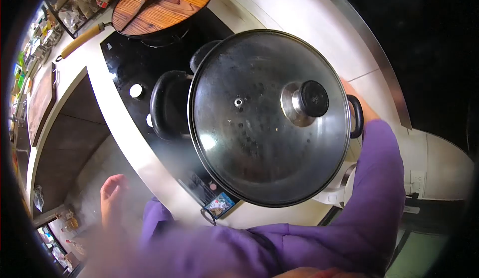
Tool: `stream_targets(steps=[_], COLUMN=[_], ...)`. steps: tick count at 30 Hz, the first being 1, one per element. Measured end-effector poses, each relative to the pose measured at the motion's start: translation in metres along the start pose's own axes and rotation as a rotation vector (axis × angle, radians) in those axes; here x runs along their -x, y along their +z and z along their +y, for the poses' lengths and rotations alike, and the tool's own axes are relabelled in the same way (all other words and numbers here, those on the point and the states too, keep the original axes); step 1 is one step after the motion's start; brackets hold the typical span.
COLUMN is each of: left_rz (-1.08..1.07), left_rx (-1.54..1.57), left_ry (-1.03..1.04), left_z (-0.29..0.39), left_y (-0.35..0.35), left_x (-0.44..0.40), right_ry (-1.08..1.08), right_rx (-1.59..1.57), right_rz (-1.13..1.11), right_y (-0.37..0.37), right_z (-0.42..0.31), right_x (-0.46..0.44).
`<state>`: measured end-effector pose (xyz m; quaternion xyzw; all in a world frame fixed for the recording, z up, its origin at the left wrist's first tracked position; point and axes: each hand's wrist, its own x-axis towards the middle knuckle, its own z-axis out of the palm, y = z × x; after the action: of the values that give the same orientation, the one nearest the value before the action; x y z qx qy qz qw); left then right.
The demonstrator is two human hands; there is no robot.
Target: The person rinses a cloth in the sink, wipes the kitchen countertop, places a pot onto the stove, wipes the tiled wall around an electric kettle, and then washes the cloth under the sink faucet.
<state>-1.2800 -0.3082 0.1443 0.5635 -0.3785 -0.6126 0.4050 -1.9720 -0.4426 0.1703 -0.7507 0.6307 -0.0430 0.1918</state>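
Observation:
A large pot with a glass lid point(249, 153) fills the middle of the view. The lid has a steel rim, a small vent hole and a black knob point(315, 99). Black side handles show at the left point(167, 103) and right point(356, 116). My right hand point(352, 89) reaches behind the right side of the pot, near that right handle; its fingers are hidden, so I cannot see what it touches. Off the counter at lower left, my left hand point(113, 190) is held up, fingers slightly curled and apart from the thumb, with nothing in it.
A pan with a wooden lid point(164, 8) and wooden handle point(80, 42) stands at the back of the black cooktop point(132, 61). A white knob point(136, 91) is on the cooktop. A small picture-covered item point(221, 204) lies at the counter's front edge. A cutting board point(42, 103) stands at left.

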Motion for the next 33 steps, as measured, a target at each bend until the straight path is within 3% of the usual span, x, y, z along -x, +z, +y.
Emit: stream_targets(steps=[4,6,7,11,13,16,20,21,22,24,25,28,31,33], left_rz=[-0.023,-0.043,-0.044,-0.046,-0.070,-0.038,-0.053,-0.064,-0.076,-0.103,-0.096,-0.146,-0.137,-0.108], left_rx=[-0.038,-0.020,-0.001,0.025,-0.052,0.008,-0.051,-0.051,-0.055,-0.055,-0.066,-0.054,0.050,-0.007], left_ry=[-0.036,-0.062,-0.090,-0.084,-0.029,-0.119,0.019,0.015,0.000,-0.020,-0.043,0.007,-0.040,-0.061], left_z=[-0.009,-0.004,-0.002,-0.001,-0.008,0.028,0.003,-0.001,-0.004,-0.008,-0.008,-0.027,-0.031,-0.029], left_y=[-0.012,-0.008,-0.006,0.003,-0.001,0.028,-0.004,-0.009,-0.013,-0.016,-0.017,-0.038,-0.032,-0.027], left_x=[-0.010,-0.014,-0.013,-0.012,-0.011,0.006,0.002,0.001,-0.001,-0.003,-0.004,-0.012,-0.014,-0.013], right_ry=[0.070,-0.258,-0.256,-0.391,-0.384,-0.540,-0.457,-0.091,0.130,-0.078,-0.112,-0.014,-0.106,-0.304], right_rx=[0.192,0.875,0.880,1.291,1.197,1.050,0.717,0.451,0.303,0.525,0.745,0.661,0.780,0.844], right_rz=[-0.059,-0.053,-0.054,0.388,0.567,0.600,0.324,0.018,-0.066,-0.085,-0.244,-0.252,-0.053,0.193], right_y=[-0.031,-0.057,-0.066,-0.089,-0.094,-0.089,-0.034,-0.026,-0.017,0.004,-0.008,-0.032,-0.057,-0.065], right_z=[-0.023,0.002,-0.006,-0.034,-0.044,-0.045,-0.005,0.002,0.002,0.028,0.018,0.013,-0.001,-0.020], right_x=[0.107,0.132,0.126,0.046,-0.014,-0.054,-0.008,0.025,0.054,0.130,0.158,0.199,0.135,0.066])
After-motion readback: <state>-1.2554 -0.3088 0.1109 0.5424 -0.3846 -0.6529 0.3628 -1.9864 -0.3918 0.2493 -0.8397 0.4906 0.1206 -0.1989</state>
